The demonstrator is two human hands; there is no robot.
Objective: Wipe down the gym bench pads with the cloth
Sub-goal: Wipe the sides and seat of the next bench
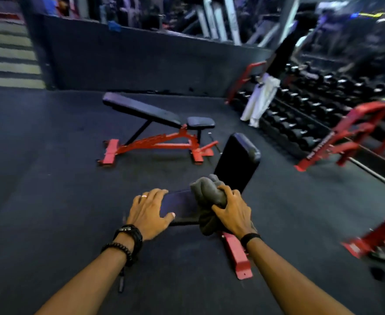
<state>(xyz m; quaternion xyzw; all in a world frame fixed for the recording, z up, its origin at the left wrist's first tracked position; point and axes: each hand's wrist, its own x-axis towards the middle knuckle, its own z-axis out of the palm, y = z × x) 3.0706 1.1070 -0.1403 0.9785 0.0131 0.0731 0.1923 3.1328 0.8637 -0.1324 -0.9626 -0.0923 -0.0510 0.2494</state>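
Near bench, lower centre of frame: black seat pad, smooth glossy vinyl, flat, rounded corners. Just above it the back pad tilts up toward upper right, same shiny black vinyl, long rectangle with a rounded top end. A red painted steel foot sticks out below the seat, flat bar with a small hole near its end.

Left hand lies flat on the seat pad's left edge, fingers spread and open, holding nothing; thumb rests on the pad surface. Ring on one finger, black watch and a bead bracelet at the wrist.

Right hand is closed around the cloth, fingers curled over the top, thumb pressed into the side. Cloth is dark grey, soft, thick, bunched into a lump; it sits on the right part of the seat pad at the joint with the back pad, and one end hangs over the near edge. Black band on the right wrist.

Floor is dark matte rubber, faintly speckled.

Centre of frame, well apart: second bench, black padded incline back and small seat on a red frame with a notched adjuster. Right side: dumbbell rack, red frame, rows of black dumbbells with pale end caps. A person in white trousers and black top stands beside it. Upper left: pale stairs, blurred. Low dark wall across the top; machines behind are too blurred to tell.
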